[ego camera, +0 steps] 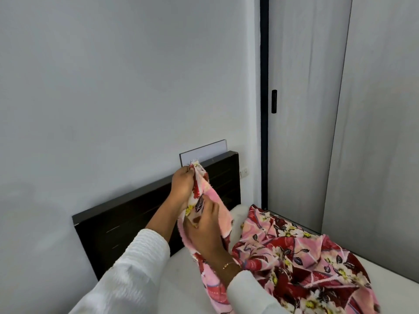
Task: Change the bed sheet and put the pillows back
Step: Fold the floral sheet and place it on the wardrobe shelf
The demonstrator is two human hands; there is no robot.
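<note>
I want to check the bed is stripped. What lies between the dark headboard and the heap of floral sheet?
In the head view, bare white mattress lies between the headboard and the sheet, crossed by both arms.

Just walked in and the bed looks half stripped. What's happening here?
A person in white sleeves is handling a pink and red floral sheet. The left hand pinches one edge up near the dark headboard, and the right hand grips the cloth just below it. The rest of the sheet lies bunched on the bare white mattress, not spread out. Something white shows behind the heap, perhaps a pillow; I cannot tell.
</note>
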